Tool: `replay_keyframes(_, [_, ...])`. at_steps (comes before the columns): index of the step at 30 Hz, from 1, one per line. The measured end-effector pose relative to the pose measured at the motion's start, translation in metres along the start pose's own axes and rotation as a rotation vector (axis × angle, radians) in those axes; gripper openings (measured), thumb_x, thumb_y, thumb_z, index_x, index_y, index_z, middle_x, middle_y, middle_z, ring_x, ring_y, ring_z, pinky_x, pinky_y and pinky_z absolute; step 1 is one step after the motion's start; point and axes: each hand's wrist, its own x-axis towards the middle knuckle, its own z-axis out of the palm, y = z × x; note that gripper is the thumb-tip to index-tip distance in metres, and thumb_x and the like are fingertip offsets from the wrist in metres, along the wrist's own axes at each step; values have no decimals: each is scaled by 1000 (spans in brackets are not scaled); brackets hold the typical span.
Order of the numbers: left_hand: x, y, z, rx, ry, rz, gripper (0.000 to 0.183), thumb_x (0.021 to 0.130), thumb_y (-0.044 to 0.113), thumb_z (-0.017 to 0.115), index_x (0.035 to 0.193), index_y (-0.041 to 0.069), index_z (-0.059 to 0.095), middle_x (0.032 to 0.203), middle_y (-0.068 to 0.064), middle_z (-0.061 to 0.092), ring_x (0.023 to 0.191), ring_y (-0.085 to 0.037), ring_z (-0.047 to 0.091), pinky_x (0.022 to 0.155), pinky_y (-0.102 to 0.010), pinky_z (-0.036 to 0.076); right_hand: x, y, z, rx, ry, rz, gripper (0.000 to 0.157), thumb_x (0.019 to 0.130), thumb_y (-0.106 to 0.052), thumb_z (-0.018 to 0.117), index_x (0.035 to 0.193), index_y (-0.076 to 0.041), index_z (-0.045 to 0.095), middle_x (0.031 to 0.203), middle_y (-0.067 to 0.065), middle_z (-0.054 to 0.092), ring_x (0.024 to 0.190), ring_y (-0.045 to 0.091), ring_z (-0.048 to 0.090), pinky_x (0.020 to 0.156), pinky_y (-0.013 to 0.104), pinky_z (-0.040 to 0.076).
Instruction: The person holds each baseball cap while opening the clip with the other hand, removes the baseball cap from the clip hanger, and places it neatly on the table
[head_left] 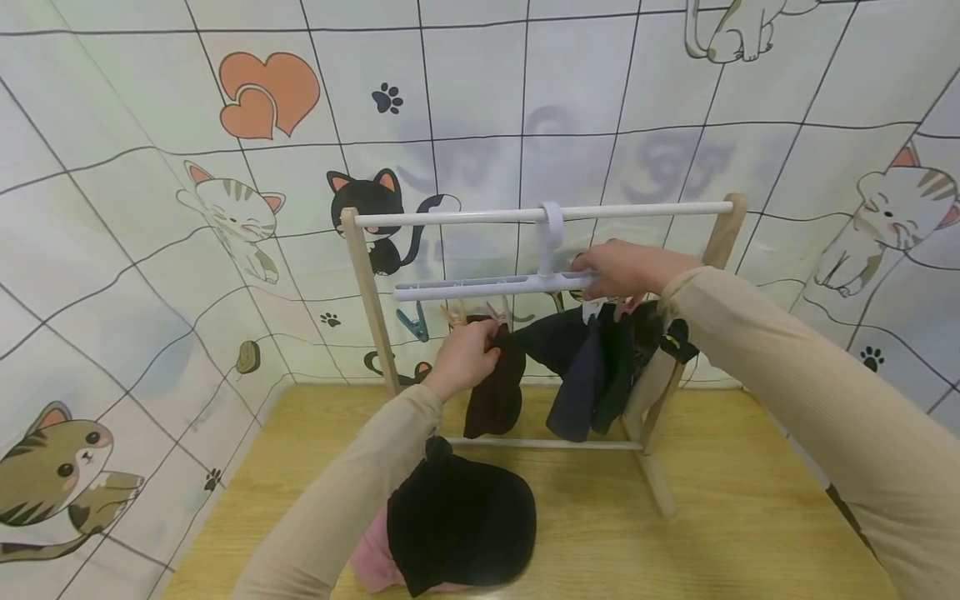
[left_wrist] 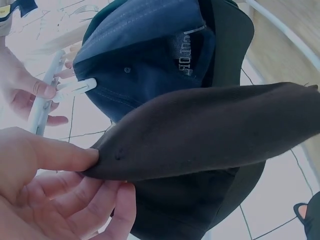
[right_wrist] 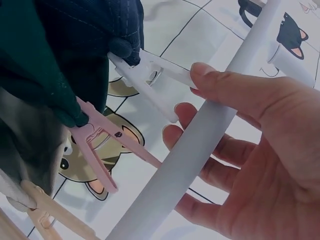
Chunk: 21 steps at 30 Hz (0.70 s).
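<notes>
My left hand pinches the edge of a dark brown cap between thumb and fingers. Close-up, in the left wrist view, that cap stretches away from the thumb. My right hand grips the bar of a white clip hanger. In the right wrist view its thumb touches the end of a white clip, which holds a navy cap. A pink clip beside it holds a dark green cap. Whether a clip holds the brown cap, I cannot tell.
The hanger hooks over the white rail of a wooden rack. A blue clip hangs at its left end. On the wooden table, a black cap lies over something pink. Patterned sheeting rises behind.
</notes>
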Motion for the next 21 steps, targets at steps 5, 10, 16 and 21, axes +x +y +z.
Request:
replay_keyframes(5, [2, 3, 0, 55, 1, 5, 7, 90, 3, 62, 96, 1, 65, 69, -4, 59, 60, -17, 52, 58, -32, 42, -4, 4, 3, 88, 8, 6, 29, 93, -7, 63, 120, 2, 58, 107, 18, 62, 73, 28, 65, 60, 40, 54])
replay_keyframes(10, [6, 2, 0, 72, -8, -16, 16, 91, 3, 62, 105, 0, 66, 85, -11, 67, 71, -24, 62, 66, -38, 50, -7, -8, 15, -56, 219, 55, 30, 90, -9, 66, 117, 1, 62, 104, 19, 59, 69, 28, 62, 58, 40, 52])
replay_keyframes(16, [12, 1, -3, 87, -10, -31, 21, 91, 3, 61, 112, -2, 65, 98, -15, 68, 81, -28, 66, 72, -41, 52, -1, -48, 36, -381, 572, 67, 16, 86, -15, 68, 93, 0, 67, 76, 13, 58, 65, 29, 57, 53, 41, 45])
replay_keyframes(21, [15, 2, -6, 75, -27, -39, 9, 91, 3, 61, 99, 2, 66, 79, -10, 64, 68, -24, 60, 63, -37, 48, 11, -72, 45, -394, 574, 26, 20, 88, -19, 68, 74, -5, 67, 57, 5, 49, 47, 21, 46, 43, 35, 35])
